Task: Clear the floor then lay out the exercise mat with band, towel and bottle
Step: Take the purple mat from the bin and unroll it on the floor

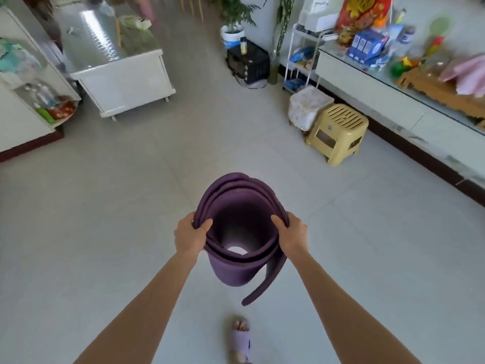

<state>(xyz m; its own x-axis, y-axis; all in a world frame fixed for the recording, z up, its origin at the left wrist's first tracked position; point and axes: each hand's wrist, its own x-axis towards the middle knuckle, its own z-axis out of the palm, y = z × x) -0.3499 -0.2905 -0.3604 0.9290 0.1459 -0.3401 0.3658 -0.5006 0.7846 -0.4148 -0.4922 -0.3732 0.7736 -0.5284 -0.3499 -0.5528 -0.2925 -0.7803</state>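
A purple exercise mat (pixel 231 271), loosely rolled, stands on end in front of me, and I look straight down its hollow core. My left hand (pixel 190 236) grips the left rim of the roll, thumb inside the layers. My right hand (pixel 291 236) grips the right rim the same way. The loose outer end of the mat curls out at the lower right. No band, towel or bottle for the task is clearly visible.
Pale tiled floor (pixel 118 219) spreads all around. A yellow plastic stool (pixel 338 134) and a cloth-covered stool (pixel 307 107) stand at the right by a long cluttered counter (pixel 380 95). A white cabinet (pixel 120 74) is at the back left. My slippered foot (pixel 240 337) is below.
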